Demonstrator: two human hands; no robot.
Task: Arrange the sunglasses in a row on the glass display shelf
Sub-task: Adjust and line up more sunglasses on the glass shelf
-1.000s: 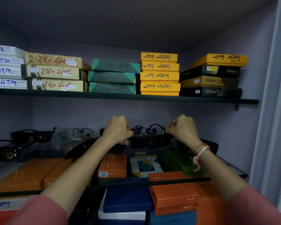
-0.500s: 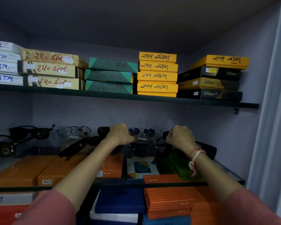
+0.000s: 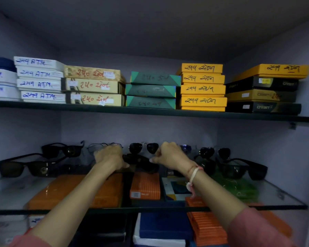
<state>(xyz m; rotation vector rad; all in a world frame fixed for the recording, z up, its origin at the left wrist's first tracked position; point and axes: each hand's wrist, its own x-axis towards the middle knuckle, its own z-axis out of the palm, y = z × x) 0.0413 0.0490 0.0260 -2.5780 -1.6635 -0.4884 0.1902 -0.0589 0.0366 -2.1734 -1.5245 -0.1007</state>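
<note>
Black plastic-framed sunglasses [image 3: 140, 162], just before the aviator pair [image 3: 144, 148] on the glass shelf [image 3: 16, 193], I held clamped in left hand [image 3: 110, 158] and right hand [image 3: 169, 157], one per end, presumably for alignment.

Yellow boxes [image 3: 202, 88] at one o'clock, green boxes [image 3: 152, 90] at twelve, black sunglasses [image 3: 143, 164] centre, orange ribbed box [image 3: 145, 185] below.

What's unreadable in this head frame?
- Dark pair between left hand and right hand: ends hidden by fingers, grip unclear.
- Blue-lens pair: mostly behind right hand.
- Clear-lens pair: partly behind left hand.
- Green boxes: writing too faint.
</note>
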